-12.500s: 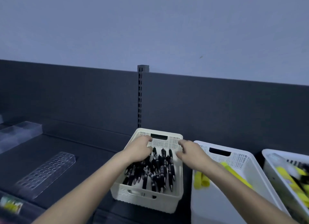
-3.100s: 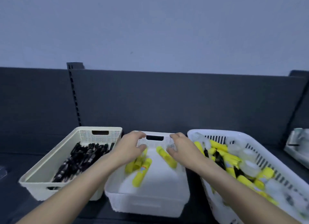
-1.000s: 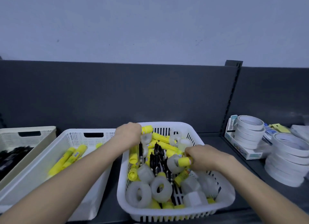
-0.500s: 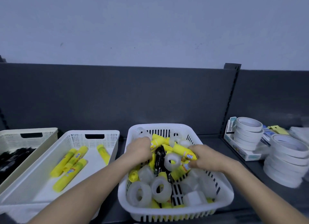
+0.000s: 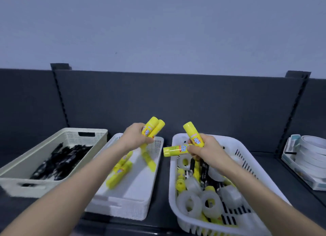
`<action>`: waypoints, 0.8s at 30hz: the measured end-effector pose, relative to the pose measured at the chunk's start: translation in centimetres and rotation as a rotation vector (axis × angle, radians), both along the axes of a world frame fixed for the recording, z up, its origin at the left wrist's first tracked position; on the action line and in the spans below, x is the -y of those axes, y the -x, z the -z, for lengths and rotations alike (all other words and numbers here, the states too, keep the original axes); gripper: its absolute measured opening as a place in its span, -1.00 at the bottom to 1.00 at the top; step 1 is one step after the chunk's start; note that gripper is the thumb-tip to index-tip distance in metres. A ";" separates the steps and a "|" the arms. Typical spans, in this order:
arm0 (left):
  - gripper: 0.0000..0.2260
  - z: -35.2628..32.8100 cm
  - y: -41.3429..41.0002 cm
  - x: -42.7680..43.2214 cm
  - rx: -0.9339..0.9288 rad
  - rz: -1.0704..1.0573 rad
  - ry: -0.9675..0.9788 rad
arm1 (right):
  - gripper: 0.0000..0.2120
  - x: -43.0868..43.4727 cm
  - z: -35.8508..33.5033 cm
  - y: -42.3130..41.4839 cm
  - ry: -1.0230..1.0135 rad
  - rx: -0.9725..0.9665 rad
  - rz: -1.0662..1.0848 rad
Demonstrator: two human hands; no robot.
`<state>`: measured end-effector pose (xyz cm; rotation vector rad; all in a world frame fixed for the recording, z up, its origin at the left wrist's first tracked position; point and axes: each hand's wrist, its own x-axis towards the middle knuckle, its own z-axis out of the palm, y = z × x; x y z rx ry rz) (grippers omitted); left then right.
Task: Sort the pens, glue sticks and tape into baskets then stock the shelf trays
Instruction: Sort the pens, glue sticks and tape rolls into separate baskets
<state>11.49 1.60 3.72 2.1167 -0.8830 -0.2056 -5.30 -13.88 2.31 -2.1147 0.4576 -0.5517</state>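
Note:
My left hand [image 5: 136, 138] grips two yellow glue sticks [image 5: 153, 127] above the far end of the white middle basket [image 5: 141, 198], where several more glue sticks [image 5: 118, 176] lie. My right hand [image 5: 205, 150] holds two other glue sticks [image 5: 191, 132], one upright and one pointing left, over the far left corner of the slotted white basket [image 5: 247, 165]. That basket holds mixed clear tape rolls [image 5: 210, 202], yellow glue sticks and black pens. The cream basket [image 5: 15, 181] on the left is filled with black pens [image 5: 58, 162].
All three baskets stand on a dark shelf with a dark back panel [image 5: 176, 101] and slotted uprights. At the right edge, a tray with stacked white tape rolls [image 5: 310, 153] sits on the shelf.
Both hands have risen out of the mixed basket, each with glue sticks. The left hand has swung left over the middle basket. My view has turned left, showing the pen basket again.

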 end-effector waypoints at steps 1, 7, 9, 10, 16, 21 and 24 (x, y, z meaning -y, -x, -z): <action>-0.83 0.2 -1.0 -1.3 0.016 -0.048 -0.050 | -0.94 -1.1 0.0 -1.6 0.063 -0.031 -0.037; -0.74 3.2 -4.2 -6.7 0.048 -0.190 -0.340 | -0.74 -7.5 1.2 -8.9 0.446 -0.277 -0.253; -0.83 4.1 -4.6 -7.4 0.051 -0.201 -0.339 | -0.76 -8.3 2.2 -10.3 0.533 -0.373 -0.323; -0.75 4.4 -4.8 -7.5 0.042 -0.204 -0.325 | -0.87 -8.4 2.6 -10.6 0.568 -0.413 -0.348; -0.65 3.9 -4.8 -7.2 0.106 -0.210 -0.236 | -0.47 -7.2 2.6 -9.7 0.598 -0.410 -0.265; -0.75 3.2 -2.6 -4.0 0.212 -0.057 -0.188 | -0.60 -4.5 2.1 -6.1 0.576 -0.368 -0.153; -0.76 2.9 -0.6 -1.2 0.239 0.054 -0.157 | -0.65 -1.9 1.9 -3.0 0.586 -0.357 -0.048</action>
